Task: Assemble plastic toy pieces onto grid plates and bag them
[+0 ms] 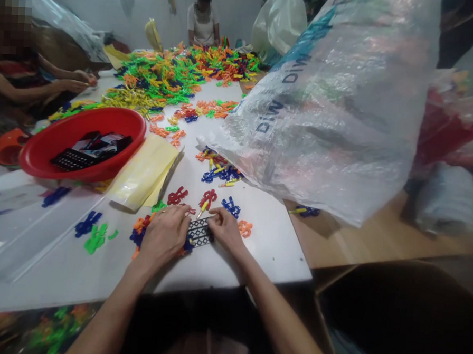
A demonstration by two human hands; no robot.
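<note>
A small black perforated plastic plate [201,233] lies near the table's front edge, between my two hands. My left hand [165,232] is closed at its left end, with the fingertips partly hidden. At its upper right edge, my right hand [225,229] pinches the plate with thumb and curled fingers. Just beyond the plate is a small yellow toy piece with a pale tip [203,208], beside a red plastic piece [208,197]. Blue pieces [230,207] and orange pieces [245,229] lie right of my right hand. Orange and blue pieces [139,230] sit against my left hand.
A red basin [82,170] holds black perforated plates. Yellow sheet material [143,175] lies beside it. A large white printed plastic sack [327,108] leans over the right side. Colourful pieces [162,73] are heaped farther back. Two other people sit at the left and far end.
</note>
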